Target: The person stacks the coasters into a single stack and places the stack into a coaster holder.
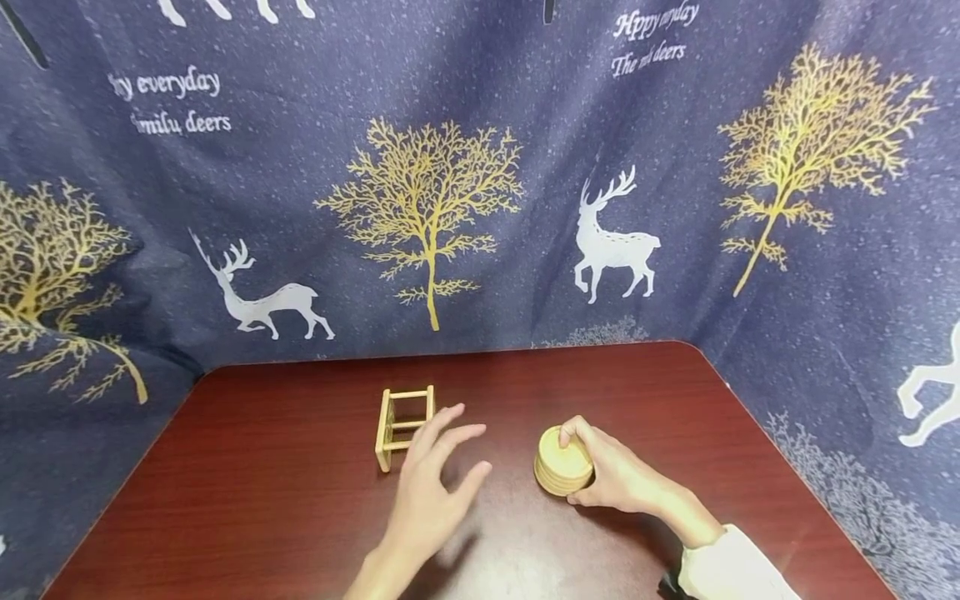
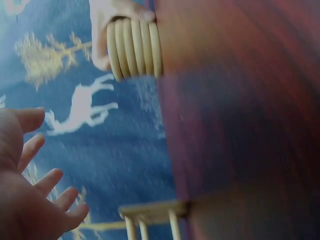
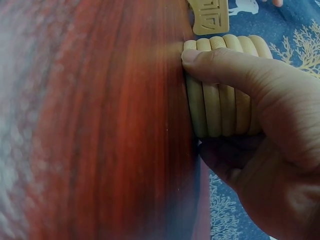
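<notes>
A stack of several round, pale wooden coasters [image 1: 562, 471] stands on the table, right of the middle. My right hand [image 1: 626, 477] grips it from the right, thumb on the near side and fingers across the far side and top. In the right wrist view the thumb lies along the layered edges of the coasters [image 3: 214, 112]. Over the table to the left, my left hand [image 1: 429, 496] is held with fingers spread and nothing in them. Just beyond it is a small wooden rack [image 1: 385, 433] with rods, partly hidden by the fingertips. One panel of the rack [image 3: 212, 19] bears a cut geometric pattern.
The dark red wooden table [image 1: 285, 517] has rounded far corners. Behind and beside it hangs a blue cloth [image 1: 517, 292] printed with white deer and yellow trees. A white sleeve [image 1: 731, 567] covers the right forearm.
</notes>
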`<state>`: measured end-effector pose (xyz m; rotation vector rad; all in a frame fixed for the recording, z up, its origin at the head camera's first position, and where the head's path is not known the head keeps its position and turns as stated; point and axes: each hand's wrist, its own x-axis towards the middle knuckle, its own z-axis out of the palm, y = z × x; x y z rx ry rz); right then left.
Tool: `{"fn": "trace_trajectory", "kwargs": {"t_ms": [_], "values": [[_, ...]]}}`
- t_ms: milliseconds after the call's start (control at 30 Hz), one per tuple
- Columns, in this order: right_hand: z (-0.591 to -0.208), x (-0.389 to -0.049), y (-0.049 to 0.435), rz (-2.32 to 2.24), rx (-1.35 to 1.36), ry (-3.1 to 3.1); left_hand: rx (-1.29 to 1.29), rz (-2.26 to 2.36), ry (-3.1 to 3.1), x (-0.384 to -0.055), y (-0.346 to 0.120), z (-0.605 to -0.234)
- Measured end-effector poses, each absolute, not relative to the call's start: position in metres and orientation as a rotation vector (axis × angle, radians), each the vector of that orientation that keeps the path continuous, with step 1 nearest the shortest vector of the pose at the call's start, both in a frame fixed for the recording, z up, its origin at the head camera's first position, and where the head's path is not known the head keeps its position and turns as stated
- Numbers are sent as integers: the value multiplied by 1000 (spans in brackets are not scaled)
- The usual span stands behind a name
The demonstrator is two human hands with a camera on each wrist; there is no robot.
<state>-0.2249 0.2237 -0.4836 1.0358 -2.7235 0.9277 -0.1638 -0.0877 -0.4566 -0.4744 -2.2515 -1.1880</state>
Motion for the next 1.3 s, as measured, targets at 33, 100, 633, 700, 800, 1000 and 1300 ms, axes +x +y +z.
{"fn": "trace_trajectory", "kwargs": {"t_ms": [33, 100, 633, 700, 800, 1000, 1300], "values": [[-483, -225, 224, 926, 1035, -2722, -497, -1182, -2252, -162, -83, -455], [-483, -225, 224, 925, 1034, -2723, -519, -1175, -2255, -161, -75, -453], [-482, -224, 223, 919, 1056, -2696, -536, -1471, -2280, -173, -25, -458], [-482, -224, 223, 918, 1060, -2693, -536, -1540, -2273, -175, -21, -461], [-482, -225, 223, 927, 1068, -2684, -519, -1602, -2266, -177, -15, -466], [-482, -224, 223, 940, 1066, -2682, -397, -1734, -2260, -181, -7, -475], [-485, -226, 225, 959, 1051, -2707, -310, -2000, -2297, -185, -1, -483]]}}
